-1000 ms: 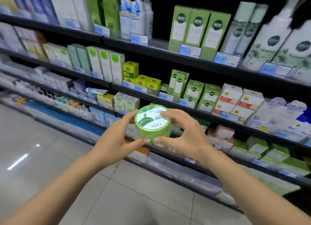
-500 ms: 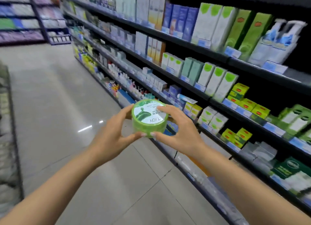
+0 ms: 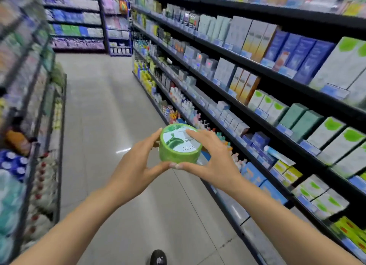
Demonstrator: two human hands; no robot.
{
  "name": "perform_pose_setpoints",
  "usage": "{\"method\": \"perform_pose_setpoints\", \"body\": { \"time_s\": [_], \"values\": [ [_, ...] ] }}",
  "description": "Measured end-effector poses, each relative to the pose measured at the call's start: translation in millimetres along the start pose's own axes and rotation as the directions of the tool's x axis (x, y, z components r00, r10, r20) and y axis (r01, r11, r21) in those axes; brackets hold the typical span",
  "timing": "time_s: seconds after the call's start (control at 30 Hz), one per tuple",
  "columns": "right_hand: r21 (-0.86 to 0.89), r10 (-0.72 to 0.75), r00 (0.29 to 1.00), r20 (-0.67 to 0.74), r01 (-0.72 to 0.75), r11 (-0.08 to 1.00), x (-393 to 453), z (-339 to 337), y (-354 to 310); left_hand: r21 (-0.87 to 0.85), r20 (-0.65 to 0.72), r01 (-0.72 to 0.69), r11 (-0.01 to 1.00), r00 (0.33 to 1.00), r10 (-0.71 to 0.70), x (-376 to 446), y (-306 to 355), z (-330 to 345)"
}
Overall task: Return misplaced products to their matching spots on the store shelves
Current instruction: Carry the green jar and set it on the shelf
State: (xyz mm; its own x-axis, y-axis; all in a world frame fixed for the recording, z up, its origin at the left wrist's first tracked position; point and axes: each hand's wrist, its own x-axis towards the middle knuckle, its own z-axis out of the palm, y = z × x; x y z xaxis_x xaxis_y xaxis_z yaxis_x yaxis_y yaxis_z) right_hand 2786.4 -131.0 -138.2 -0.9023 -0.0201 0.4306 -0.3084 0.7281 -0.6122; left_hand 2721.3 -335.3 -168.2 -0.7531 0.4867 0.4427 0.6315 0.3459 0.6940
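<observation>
Both hands are up in front of the chest, over the aisle floor (image 3: 103, 110), and between them sits a round green jar (image 3: 179, 147). The left hand (image 3: 136, 170) cups it from the left, fingers curled along the side wall and the thumb running underneath. The right hand (image 3: 213, 161) closes in from the other side, its forefinger lying across the white lid and its thumb under the jar, tip to tip with the left thumb. So a two-handed hold, fingers wrapped round but not clenched. The lid faces up and towards the camera, printed with a green plant picture and letters that read upside down from here.

The jar is held in the air, off every shelf, just beside the front edge of the long black shelves (image 3: 257, 114) on the right. Those carry boxes in rows: blue boxes (image 3: 297, 53) near the top, orange boxes (image 3: 245, 84) one level down, white boxes with green marks (image 3: 265, 104) and teal boxes (image 3: 301, 119) below that. Small bottles (image 3: 182, 98) stand along the lower edge. Another rack (image 3: 29, 126) lines the left side, blurred. A dark shoe tip (image 3: 158, 257) shows at the bottom edge of the floor.
</observation>
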Motion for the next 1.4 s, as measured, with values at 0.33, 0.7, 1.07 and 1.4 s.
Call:
{"method": "perform_pose_setpoints", "body": {
  "time_s": [0.33, 0.7, 1.07, 1.4],
  "values": [
    [0.129, -0.114, 0.993, 0.030, 0.109, 0.986, 207.2, 95.8, 74.2, 0.272, 0.063, 0.067, 0.960, 0.994, -0.088, 137.2, -148.8, -77.2],
    [0.224, -0.087, 0.995, 0.046, 0.075, 0.972, 421.7, 209.5, 92.2, 0.541, -0.074, 0.081, 0.837, 0.996, -0.048, 249.4, -307.6, -186.7],
    [0.087, -0.043, 0.997, -0.060, 0.048, 0.995, 636.9, 311.1, 97.0, 0.562, -0.070, -0.074, 0.824, 0.988, 0.136, 419.5, -481.9, -309.6],
    [0.117, 0.049, 0.990, -0.134, -0.033, 0.993, 805.3, 358.4, 185.8, 0.546, -0.053, -0.111, 0.830, 0.985, 0.166, 594.3, -611.8, -317.0]
  ]
}}
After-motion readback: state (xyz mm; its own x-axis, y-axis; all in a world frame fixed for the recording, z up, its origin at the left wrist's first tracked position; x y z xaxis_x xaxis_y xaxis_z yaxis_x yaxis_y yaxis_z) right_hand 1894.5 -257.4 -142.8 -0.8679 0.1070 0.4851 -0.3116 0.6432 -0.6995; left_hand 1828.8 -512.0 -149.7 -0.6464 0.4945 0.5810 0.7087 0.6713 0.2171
